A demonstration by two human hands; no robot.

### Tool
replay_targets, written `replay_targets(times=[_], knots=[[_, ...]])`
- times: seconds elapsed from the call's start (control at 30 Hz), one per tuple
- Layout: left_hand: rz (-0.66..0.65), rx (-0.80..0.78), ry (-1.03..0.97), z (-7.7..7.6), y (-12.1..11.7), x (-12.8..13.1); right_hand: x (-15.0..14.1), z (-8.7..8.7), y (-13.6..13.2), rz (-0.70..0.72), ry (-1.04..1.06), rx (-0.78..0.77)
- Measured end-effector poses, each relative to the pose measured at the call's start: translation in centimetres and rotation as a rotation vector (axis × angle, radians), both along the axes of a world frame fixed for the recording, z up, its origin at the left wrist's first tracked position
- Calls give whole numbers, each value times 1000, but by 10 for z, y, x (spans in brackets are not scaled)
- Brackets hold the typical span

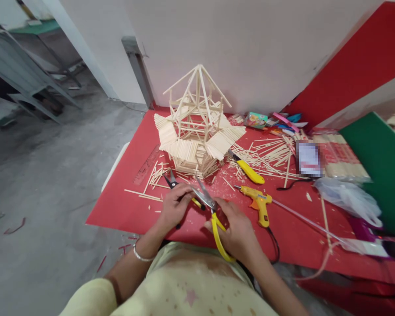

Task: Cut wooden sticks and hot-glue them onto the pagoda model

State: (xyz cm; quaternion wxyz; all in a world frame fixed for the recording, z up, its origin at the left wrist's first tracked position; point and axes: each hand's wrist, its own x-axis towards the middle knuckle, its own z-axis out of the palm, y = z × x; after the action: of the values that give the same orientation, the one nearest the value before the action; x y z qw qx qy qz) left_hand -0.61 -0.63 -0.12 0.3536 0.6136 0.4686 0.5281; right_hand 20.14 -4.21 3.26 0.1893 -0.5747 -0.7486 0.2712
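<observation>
My right hand is wrapped round the yellow handles of a pair of scissors, whose blades are parted and point up and left. Beside the blades, my left hand is closed in a pinch; whatever sits between its fingertips is too small or hidden to make out. Partly under that hand lies a pair of pliers with dark jaws. Just beyond both hands stands a model house built from thin wooden sticks, with a peaked open roof frame and slatted panels round its base.
On the red table are loose sticks, a yellow utility knife, a yellow glue gun with a glue stick and cord, a clear ruler, packed sticks and a plastic bag. A wall rises behind.
</observation>
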Motion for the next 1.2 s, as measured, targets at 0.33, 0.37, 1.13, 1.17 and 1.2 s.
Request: replay_targets(times=[0.33, 0.37, 1.13, 1.17, 1.2], knots=[[54, 4, 49, 6, -8, -14, -19, 0, 7, 56, 86, -59], [59, 7, 59, 5, -8, -15, -20, 0, 7, 58, 93, -70], [85, -120, -37, -2, -9, -21, -26, -9, 12, 72, -108, -4], [87, -131, -48, -1, -8, -20, -25, -9, 12, 71, -122, 5], [88, -138, -57, 0, -8, -20, -25, -9, 11, 72, -133, 12]])
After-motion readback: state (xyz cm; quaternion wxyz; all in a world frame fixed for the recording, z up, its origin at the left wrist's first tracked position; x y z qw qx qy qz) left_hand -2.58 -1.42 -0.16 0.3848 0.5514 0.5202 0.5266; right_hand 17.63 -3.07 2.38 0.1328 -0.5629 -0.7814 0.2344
